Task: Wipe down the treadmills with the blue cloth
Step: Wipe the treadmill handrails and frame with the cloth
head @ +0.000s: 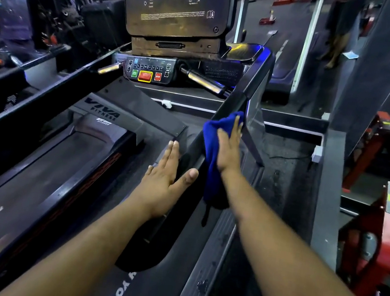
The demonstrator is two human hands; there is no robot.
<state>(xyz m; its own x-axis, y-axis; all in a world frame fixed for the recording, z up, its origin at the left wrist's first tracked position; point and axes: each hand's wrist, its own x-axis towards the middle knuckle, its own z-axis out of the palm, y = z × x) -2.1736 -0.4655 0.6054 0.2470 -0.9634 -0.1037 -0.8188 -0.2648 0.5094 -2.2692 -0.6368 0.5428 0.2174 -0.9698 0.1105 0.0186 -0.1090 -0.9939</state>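
Observation:
A black treadmill fills the view, its belt (42, 176) at the lower left and its console (176, 7) at the top. The right handrail (241, 96) runs from the console down toward me. A blue cloth (212, 140) is draped over this rail. My right hand (228, 150) presses flat on the cloth with straight fingers. My left hand (168, 171) rests flat against the inner side of the same rail, just below the cloth, fingers straight and thumb spread.
A control panel (149, 70) with red and green buttons sits under the console, with two silver grips beside it. A phone (242, 51) lies on the console's right tray. Red gym equipment (377, 236) stands at the right. A person's legs (336, 47) show at the far back.

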